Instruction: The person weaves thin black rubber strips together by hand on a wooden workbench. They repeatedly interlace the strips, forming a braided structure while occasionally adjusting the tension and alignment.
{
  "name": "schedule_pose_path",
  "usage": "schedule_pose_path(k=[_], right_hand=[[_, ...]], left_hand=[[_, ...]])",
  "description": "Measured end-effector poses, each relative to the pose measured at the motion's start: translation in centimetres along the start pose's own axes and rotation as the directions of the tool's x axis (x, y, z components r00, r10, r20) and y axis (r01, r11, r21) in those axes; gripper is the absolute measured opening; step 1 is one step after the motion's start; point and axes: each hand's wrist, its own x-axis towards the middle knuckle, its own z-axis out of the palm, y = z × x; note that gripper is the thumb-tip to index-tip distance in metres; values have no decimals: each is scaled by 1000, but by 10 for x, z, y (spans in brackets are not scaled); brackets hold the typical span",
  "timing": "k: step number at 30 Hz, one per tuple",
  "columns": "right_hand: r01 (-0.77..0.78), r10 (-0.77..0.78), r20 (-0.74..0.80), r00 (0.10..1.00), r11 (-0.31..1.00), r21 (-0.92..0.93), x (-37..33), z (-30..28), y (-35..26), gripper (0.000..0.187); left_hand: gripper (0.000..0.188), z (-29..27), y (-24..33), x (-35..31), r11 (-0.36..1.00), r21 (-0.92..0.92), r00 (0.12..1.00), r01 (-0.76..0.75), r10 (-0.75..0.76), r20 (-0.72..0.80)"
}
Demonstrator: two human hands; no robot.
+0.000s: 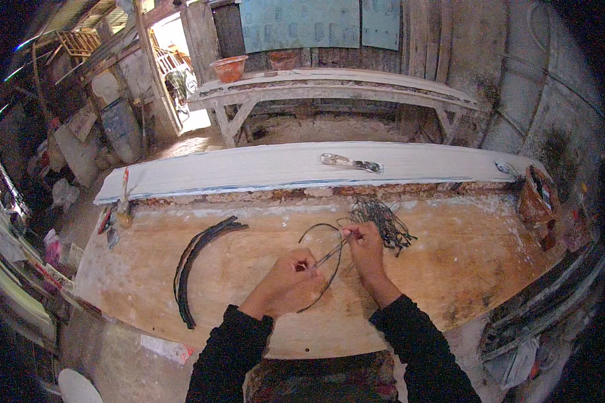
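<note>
Over the middle of a wooden board [249,295], my left hand [290,277] is closed in a pinch on a thin dark strip [330,254]. My right hand [365,250], higher and to the right, pinches the same strip, which runs taut between my fingers. A thin black curved strand [327,287] arcs around and below my hands; whether it is one piece with the held strip I cannot tell. Just beyond my right hand lies a tangled heap of short dark strings [390,225]. Left of my hands rests a curved bundle of long black strips [193,265].
A whitish plank [249,164] crosses the board's far side, with a knife-like tool [351,163] on it. A brush [124,201] stands at the left, a brown container [538,195] at the right. Farther back, a bench [356,84] carries an orange bowl [229,69].
</note>
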Motion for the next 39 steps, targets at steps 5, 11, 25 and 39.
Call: schedule_pose_path(k=[5,11,25,39], right_hand=[[214,-216,-2,976,971,-109,4,1,16,9],[13,-160,431,888,946,325,-26,8,-28,10],[-427,97,629,771,811,399,-31,-1,-49,11],[-165,-228,711,665,884,437,-41,-3,-55,14]], left_hand=[[11,-14,-24,14,978,-207,840,40,-145,-523],[10,-63,-64,18,972,-233,636,21,-193,-747],[30,-16,11,8,763,-637,950,114,-271,-155],[10,-18,2,3,807,-589,820,52,-371,-436]])
